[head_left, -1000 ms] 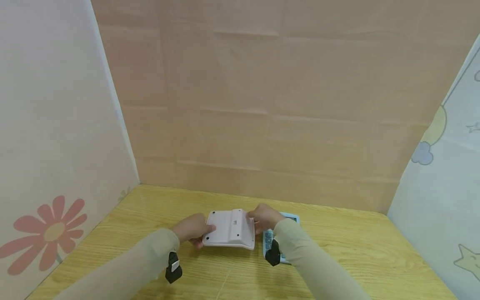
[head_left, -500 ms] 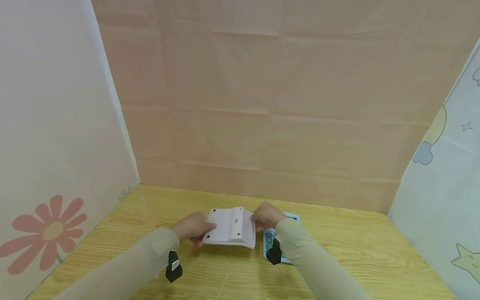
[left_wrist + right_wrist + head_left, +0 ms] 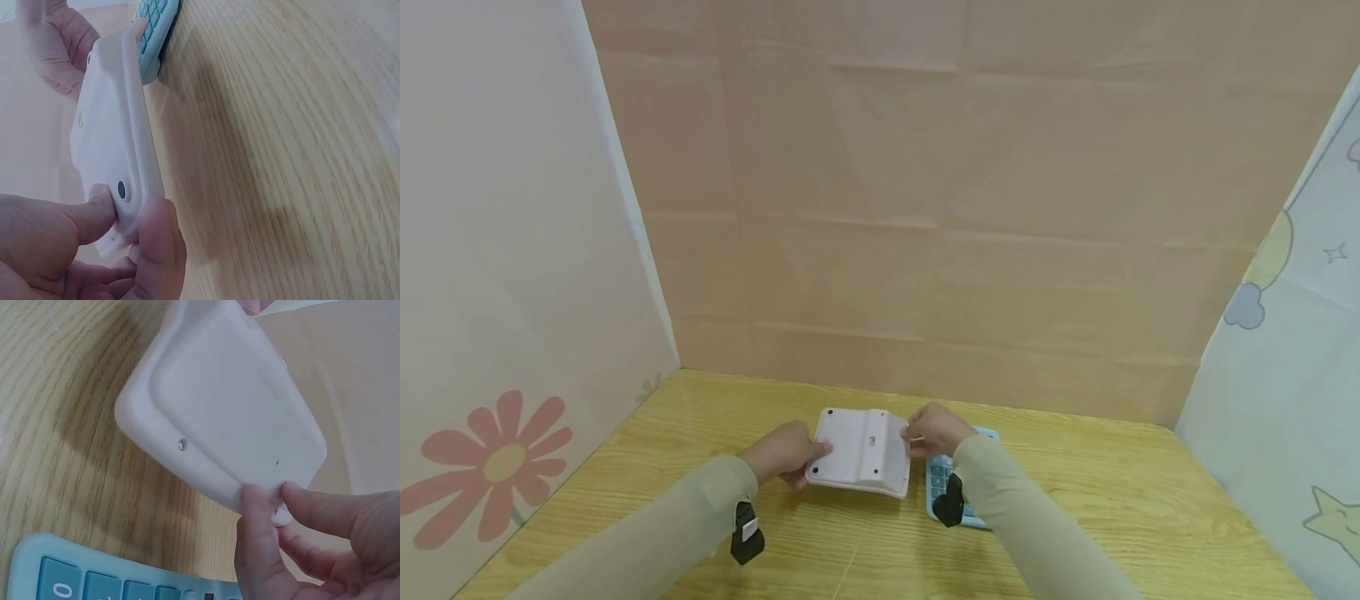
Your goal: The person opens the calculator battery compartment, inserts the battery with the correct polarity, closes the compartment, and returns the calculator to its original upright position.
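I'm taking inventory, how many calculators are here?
1 for certain: the blue calculator on the table, partly behind the right sleeve. Possibly another: the white device held left of it, back showing.

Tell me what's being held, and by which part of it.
A white device, underside showing: the left hand grips its left edge, the right hand pinches its right edge near the far corner.

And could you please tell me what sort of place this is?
It looks like a screened-off tabletop, perhaps a small recording booth: a wood-grain table, a creased brown sheet behind it, and a pale left wall printed with a big red flower.
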Demonstrator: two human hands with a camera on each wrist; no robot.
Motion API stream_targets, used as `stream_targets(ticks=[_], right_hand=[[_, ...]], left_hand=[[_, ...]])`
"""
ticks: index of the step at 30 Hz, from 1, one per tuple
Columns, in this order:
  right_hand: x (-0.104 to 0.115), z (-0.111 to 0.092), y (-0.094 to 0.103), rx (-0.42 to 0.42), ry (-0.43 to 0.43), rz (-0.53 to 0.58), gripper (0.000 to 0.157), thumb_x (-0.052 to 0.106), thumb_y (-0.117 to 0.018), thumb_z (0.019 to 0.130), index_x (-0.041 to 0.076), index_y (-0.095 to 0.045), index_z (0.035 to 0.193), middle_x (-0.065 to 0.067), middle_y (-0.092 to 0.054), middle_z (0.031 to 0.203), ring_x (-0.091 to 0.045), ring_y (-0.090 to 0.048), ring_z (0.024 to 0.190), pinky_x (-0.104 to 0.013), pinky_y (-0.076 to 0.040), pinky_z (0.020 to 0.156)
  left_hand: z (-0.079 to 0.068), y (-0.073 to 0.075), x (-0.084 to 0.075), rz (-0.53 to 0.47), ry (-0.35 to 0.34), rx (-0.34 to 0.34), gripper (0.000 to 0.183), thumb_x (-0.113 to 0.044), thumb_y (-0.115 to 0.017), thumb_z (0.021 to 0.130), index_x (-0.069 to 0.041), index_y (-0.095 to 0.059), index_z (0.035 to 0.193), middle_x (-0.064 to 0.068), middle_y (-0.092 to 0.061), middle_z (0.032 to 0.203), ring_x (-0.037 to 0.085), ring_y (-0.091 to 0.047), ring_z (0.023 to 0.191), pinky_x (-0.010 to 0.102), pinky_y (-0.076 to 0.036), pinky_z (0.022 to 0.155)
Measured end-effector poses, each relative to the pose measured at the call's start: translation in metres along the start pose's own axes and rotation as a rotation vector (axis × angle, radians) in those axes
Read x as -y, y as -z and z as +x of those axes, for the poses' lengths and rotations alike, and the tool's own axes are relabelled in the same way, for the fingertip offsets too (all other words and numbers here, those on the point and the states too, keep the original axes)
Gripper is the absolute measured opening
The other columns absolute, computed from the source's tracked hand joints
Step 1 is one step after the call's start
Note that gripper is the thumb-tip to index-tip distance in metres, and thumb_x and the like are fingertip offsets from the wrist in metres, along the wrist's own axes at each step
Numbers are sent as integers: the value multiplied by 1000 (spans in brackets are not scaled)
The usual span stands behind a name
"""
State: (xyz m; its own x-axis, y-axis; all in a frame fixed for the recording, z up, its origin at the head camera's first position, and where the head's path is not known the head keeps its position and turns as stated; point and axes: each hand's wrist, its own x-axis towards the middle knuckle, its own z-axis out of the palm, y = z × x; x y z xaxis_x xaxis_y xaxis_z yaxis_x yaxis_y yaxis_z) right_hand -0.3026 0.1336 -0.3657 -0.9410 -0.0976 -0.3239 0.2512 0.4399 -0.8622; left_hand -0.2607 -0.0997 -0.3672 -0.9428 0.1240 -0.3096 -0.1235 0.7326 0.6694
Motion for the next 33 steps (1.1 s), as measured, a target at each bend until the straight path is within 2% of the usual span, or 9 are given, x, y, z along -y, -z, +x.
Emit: stream_targets(ticks=[6,9,15,20,24,27,33], right_hand=[[3,0,4,58,19,94,7,-8,-55,91,-5,-52,86,-10,-54,83,-19,-55,67,-32,-56,72],[3,0,5,76,21,143,4,-5,-52,94,-8,-53,92,-11,-53,86,-21,-55,71,-32,-56,72],[3,3,5,13,46,169,22,5,-47,99,-13,-54,111,-13,-55,88,-22,-58,75,-41,-57,79],[6,4,8,-20,71,184,26,15,-42,103,-9,-52,105,-11,-53,83,-20,-56,71,-40,-58,75],[7,4,9,-30,82,206,26,18,-40,104,-7,-47,105,-11,-52,83,-18,-56,70,-42,-57,79],[9,2,10,-49,83,212,23,19,-42,104,-4,-44,107,-11,-52,87,-19,-56,73,-47,-55,85],[14,-2,10,-103,113,252,18,16,-47,100,-2,-46,101,-15,-53,97,-24,-57,85,-47,-55,85]], left_hand=[[2,2,2,-28,-34,-30,33,-26,-58,97,-3,-61,73,2,-53,55,9,-50,45,19,-43,46],[3,3,3,-65,-44,-34,33,-27,-58,97,-3,-60,74,1,-53,55,9,-50,45,19,-43,46],[8,6,5,-103,-63,-56,33,-29,-59,97,-4,-62,75,0,-51,55,9,-50,45,22,-43,48],[7,9,2,-151,-76,-86,30,-28,-60,96,-1,-60,82,4,-57,65,11,-51,49,25,-47,52],[7,9,1,-168,-91,-111,30,-29,-62,95,-1,-56,86,8,-61,75,14,-53,54,28,-50,56],[8,8,3,-172,-105,-127,30,-30,-63,94,-1,-55,87,9,-62,81,15,-54,59,30,-51,59],[12,9,6,-205,-129,-176,31,-31,-65,92,-1,-56,88,9,-62,85,19,-57,65,36,-52,64]])
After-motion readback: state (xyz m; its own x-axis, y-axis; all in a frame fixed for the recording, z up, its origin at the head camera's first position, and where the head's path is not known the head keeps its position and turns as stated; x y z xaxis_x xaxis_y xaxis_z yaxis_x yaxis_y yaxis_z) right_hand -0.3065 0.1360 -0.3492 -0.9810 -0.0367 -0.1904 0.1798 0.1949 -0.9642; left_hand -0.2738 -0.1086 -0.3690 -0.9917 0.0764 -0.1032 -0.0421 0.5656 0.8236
